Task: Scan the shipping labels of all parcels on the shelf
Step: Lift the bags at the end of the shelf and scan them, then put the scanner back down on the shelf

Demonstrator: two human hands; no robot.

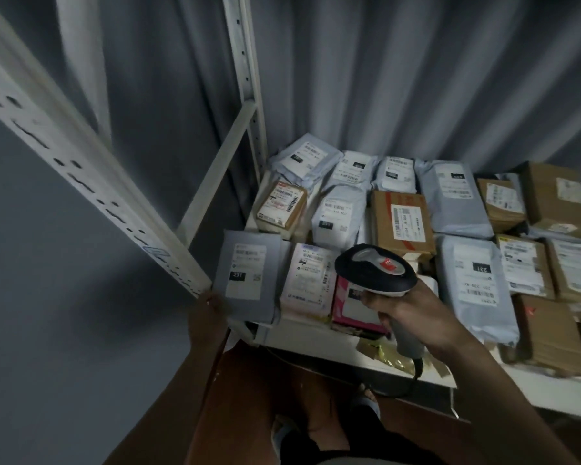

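Note:
Several parcels with white shipping labels lie flat on the white shelf (pixel 319 347): grey mailer bags and brown cardboard boxes. My right hand (pixel 403 310) grips the handle of a black and grey barcode scanner (pixel 374 270), whose head hovers above a pink box (pixel 346 307) and a white labelled parcel (pixel 307 280) in the front row. My left hand (pixel 207 317) holds the lower left corner of a grey mailer (pixel 249 276) marked 231 at the shelf's front left corner. Its fingers are mostly hidden under the mailer.
A white perforated upright (pixel 81 169) slants across the left, and another upright (pixel 245 82) stands at the back corner. Grey curtain hangs behind the shelf. The scanner's cable (pixel 413 380) drops below the shelf edge. My legs and a brown floor show beneath.

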